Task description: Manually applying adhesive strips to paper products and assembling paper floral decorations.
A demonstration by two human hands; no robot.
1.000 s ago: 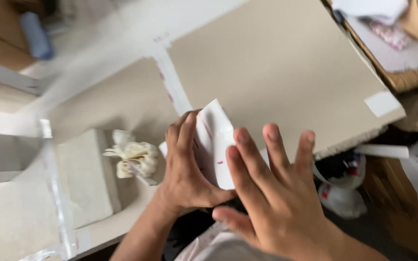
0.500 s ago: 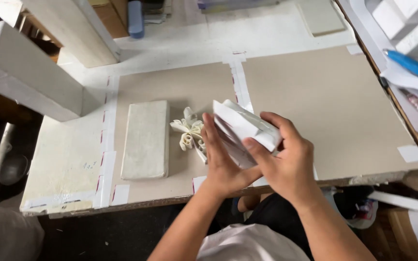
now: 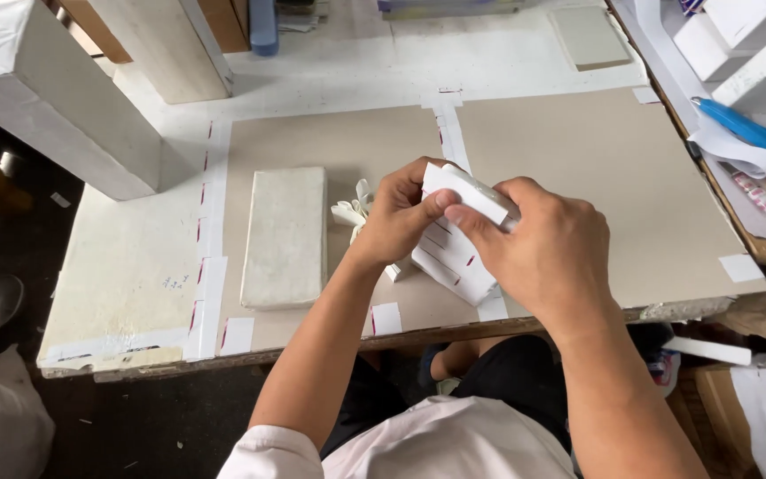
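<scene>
- Since a half-second ago, the card stack (image 3: 456,253) sits lower, its base on the desk (image 3: 578,160).
- Left hand (image 3: 396,217) and right hand (image 3: 538,244) fingers are closed on its upper end.
- It looks light, thin and bendable; holding the edges seems best.

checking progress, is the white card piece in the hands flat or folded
Folded: the white card piece bends over along a crease at the top, where left hand and right hand pinch it.
</scene>
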